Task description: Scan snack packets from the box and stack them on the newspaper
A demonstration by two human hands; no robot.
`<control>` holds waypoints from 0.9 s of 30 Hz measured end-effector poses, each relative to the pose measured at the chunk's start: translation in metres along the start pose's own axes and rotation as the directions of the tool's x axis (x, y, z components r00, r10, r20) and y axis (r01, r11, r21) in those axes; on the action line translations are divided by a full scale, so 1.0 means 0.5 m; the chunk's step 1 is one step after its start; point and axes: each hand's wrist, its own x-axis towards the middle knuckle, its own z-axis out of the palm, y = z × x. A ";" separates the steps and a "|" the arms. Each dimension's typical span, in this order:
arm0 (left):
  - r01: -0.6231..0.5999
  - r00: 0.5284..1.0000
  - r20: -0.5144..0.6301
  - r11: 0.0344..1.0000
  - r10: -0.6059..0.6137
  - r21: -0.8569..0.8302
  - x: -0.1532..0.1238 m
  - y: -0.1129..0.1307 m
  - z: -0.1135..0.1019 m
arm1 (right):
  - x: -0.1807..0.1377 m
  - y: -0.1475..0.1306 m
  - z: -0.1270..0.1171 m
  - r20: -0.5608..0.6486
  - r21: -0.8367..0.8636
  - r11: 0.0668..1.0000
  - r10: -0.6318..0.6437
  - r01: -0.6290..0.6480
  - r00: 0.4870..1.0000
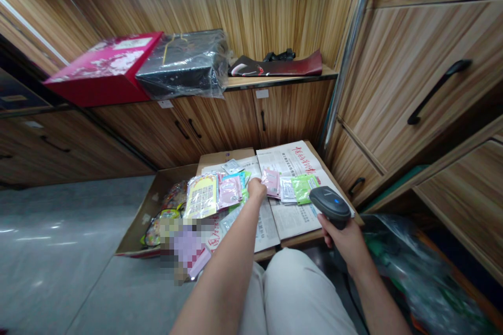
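A grey handheld barcode scanner [330, 203] is gripped in the right hand [346, 240], the fingers wrapped closed round its handle and its head aimed forward and a little to the left, over the newspaper-covered bench [293, 219]. The left hand [257, 188] is stretched further forward than the right and is closed on the near edge of a pink sachet [271, 182], which lies flat on the newspaper; whether the sachet is pinched or merely pressed cannot be told from this view.

The pink sachet is found just ahead and to the left of the scanner's head, with a pale sachet [287, 190] and a green sachet [303, 187] set in a short row between the two hands. The green one lies nearest the scanner, just beside its nose. The row runs left to right across the bench, so the scanner's line of sight crosses it at a slant.

To the left of the left hand a looser spread of packets [216, 193] is seen, overlapping one another, some reaching over the edge of an open cardboard box [135, 230] on the floor. The left hand is the nearer one to all the packets; the right is occupied by the scanner alone.
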 end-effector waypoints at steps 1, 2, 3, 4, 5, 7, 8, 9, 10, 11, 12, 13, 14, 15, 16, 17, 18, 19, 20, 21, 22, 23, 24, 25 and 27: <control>0.008 1.000 0.002 0.999 -0.008 0.054 0.000 -0.001 -0.002 | -0.001 0.002 0.002 -0.012 -0.005 1.000 -0.010 0.010 1.000; 0.016 1.000 0.015 0.994 -0.018 0.109 0.000 0.000 -0.004 | -0.001 0.003 0.004 -0.019 -0.009 1.000 -0.017 0.017 1.000; 0.020 0.999 0.034 0.987 -0.026 0.162 0.000 0.003 -0.006 | -0.002 0.005 0.005 -0.019 -0.011 1.000 -0.019 0.019 1.000; 0.018 0.998 0.056 0.978 -0.030 0.209 -0.001 0.008 -0.008 | -0.003 0.006 0.007 -0.015 -0.012 1.000 -0.019 0.019 1.000; 0.010 0.997 0.073 0.969 -0.029 0.246 -0.002 0.014 -0.011 | -0.004 0.006 0.008 -0.012 -0.012 1.000 -0.018 0.018 1.000; -0.023 0.996 0.084 0.958 -0.001 0.286 -0.006 0.029 -0.020 | -0.008 0.005 0.010 -0.006 -0.014 1.000 -0.017 0.017 1.000; -0.047 0.997 0.079 0.954 0.024 0.295 -0.009 0.036 -0.028 | -0.010 0.004 0.010 -0.004 -0.015 1.000 -0.018 0.018 1.000; -0.073 0.996 0.069 0.949 0.054 0.306 -0.012 0.044 -0.039 | -0.012 0.003 0.010 -0.004 -0.017 1.000 -0.020 0.019 1.000; -0.097 0.995 0.054 0.940 0.084 0.326 -0.015 0.050 -0.051 | -0.014 0.002 0.010 -0.006 -0.022 1.000 -0.022 0.021 1.000; -0.117 0.993 0.035 0.926 0.112 0.359 -0.019 0.054 -0.066 | -0.016 0.001 0.009 -0.007 -0.029 0.999 -0.023 0.023 1.000; -0.125 0.991 0.011 0.905 0.132 0.406 -0.022 0.056 -0.083 | -0.018 0.001 0.009 -0.007 -0.034 0.999 -0.025 0.025 1.000; -0.115 0.990 -0.019 0.881 0.140 0.460 -0.025 0.055 -0.100 | -0.019 0.001 0.009 -0.006 -0.037 0.999 -0.026 0.026 1.000; -0.086 0.989 -0.060 0.855 0.136 0.512 -0.027 0.051 -0.118 | -0.020 0.001 0.009 -0.003 -0.038 0.999 -0.027 0.027 1.000; -0.040 0.987 -0.110 0.832 0.121 0.554 -0.029 0.045 -0.135 | -0.021 0.002 0.009 0.000 -0.038 0.999 -0.028 0.028 1.000; 0.018 0.982 -0.164 0.815 0.095 0.580 -0.029 0.037 -0.150 | -0.021 0.002 0.010 0.003 -0.039 0.999 -0.029 0.029 1.000; 0.080 0.975 -0.215 0.804 0.060 0.590 -0.029 0.027 -0.164 | -0.022 0.003 0.011 0.005 -0.042 0.999 -0.029 0.029 1.000; 0.139 0.967 -0.255 0.798 0.019 0.586 -0.027 0.017 -0.175 | -0.023 0.003 0.012 0.006 -0.047 0.999 -0.028 0.028 1.000; 0.189 0.959 -0.281 0.795 -0.025 0.576 -0.025 0.008 -0.185 | -0.023 0.004 0.014 0.008 -0.052 0.998 -0.027 0.027 1.000; 0.227 0.954 -0.292 0.794 -0.065 0.564 -0.022 -0.001 -0.192 | -0.024 0.004 0.015 0.010 -0.056 0.998 -0.026 0.027 1.000; 0.255 0.951 -0.292 0.791 -0.102 0.556 -0.019 -0.009 -0.198 | -0.025 0.004 0.017 0.014 -0.059 0.998 -0.027 0.028 1.000; 0.274 0.949 -0.286 0.789 -0.131 0.550 -0.015 -0.016 -0.203 | -0.026 0.003 0.018 0.019 -0.061 0.998 -0.029 0.030 0.999; 0.288 0.948 -0.279 0.788 -0.155 0.543 -0.012 -0.021 -0.206 | -0.028 0.003 0.019 0.024 -0.064 0.997 -0.031 0.033 0.999; 0.297 0.947 -0.272 0.790 -0.172 0.536 -0.009 -0.025 -0.208 | -0.028 0.003 0.020 0.029 -0.068 0.997 -0.033 0.035 0.999; 0.305 0.946 -0.265 0.793 -0.187 0.527 -0.006 -0.028 -0.209 | -0.029 0.002 0.021 0.031 -0.073 0.997 -0.033 0.035 0.999; 0.325 0.941 -0.255 0.797 -0.221 0.509 -0.001 -0.031 -0.211 | -0.031 0.000 0.022 0.033 -0.072 0.997 -0.030 0.032 0.999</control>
